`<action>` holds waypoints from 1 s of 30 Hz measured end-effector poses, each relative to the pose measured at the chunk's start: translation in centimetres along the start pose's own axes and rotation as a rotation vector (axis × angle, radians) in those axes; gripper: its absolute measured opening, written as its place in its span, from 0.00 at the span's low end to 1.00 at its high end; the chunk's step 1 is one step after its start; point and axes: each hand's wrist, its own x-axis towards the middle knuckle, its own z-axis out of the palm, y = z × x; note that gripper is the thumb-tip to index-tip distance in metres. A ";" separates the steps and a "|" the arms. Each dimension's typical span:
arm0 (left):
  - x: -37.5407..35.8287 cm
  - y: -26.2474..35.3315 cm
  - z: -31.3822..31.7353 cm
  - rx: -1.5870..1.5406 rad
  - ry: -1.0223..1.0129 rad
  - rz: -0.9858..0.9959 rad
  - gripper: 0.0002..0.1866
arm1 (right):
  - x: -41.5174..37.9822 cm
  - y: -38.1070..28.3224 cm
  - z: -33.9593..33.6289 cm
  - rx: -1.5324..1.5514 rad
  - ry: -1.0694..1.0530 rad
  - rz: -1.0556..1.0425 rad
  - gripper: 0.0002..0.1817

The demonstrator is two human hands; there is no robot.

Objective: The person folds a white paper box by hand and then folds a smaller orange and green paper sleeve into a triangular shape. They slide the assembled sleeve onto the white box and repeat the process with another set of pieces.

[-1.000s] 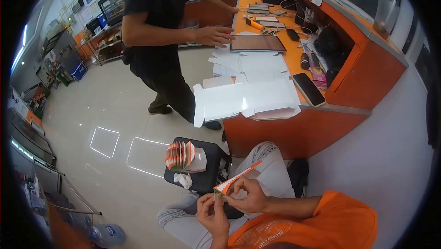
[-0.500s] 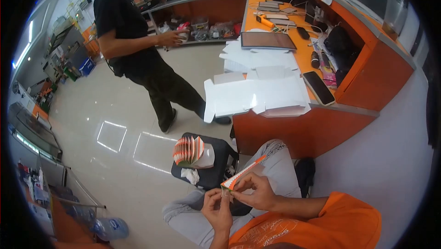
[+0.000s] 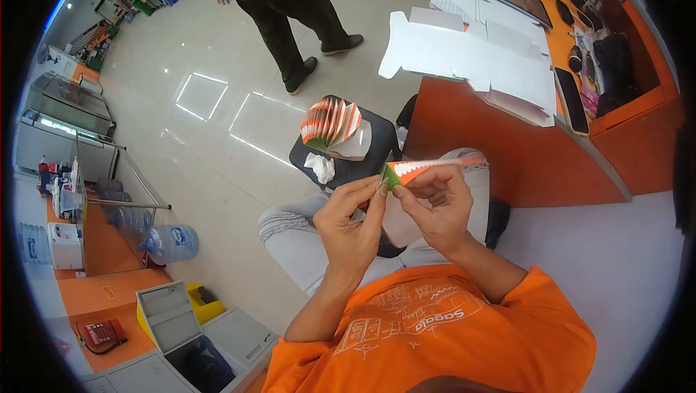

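Note:
My left hand (image 3: 351, 225) pinches the near green corner of a folded printed card (image 3: 406, 168), coloured orange, white and green. On the same card, my right hand (image 3: 441, 208) grips the side with thumb and curled fingers. The card is held above my lap, its long orange edge pointing right. Just beyond it, a fanned stack of similar folded cards (image 3: 330, 125) rests on a black stool (image 3: 383, 133). A crumpled white tissue (image 3: 320, 167) lies near the stool's front left corner.
White die-cut sheets (image 3: 464, 52) overhang the orange counter at right, with a phone (image 3: 572, 101) beside them. Another person (image 3: 279, 9) stands beyond the stool. Water bottles (image 3: 172, 243) stand at left, near an open grey bin (image 3: 170, 313).
The view has tilted down and shifted. My hands still hold the card, now with more of its green corner showing. The other person has turned and lowered an arm.

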 end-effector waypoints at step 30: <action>1.2 1.1 -0.3 0.139 -0.102 0.094 0.03 | -0.9 2.0 -0.3 -0.019 0.011 -0.016 0.20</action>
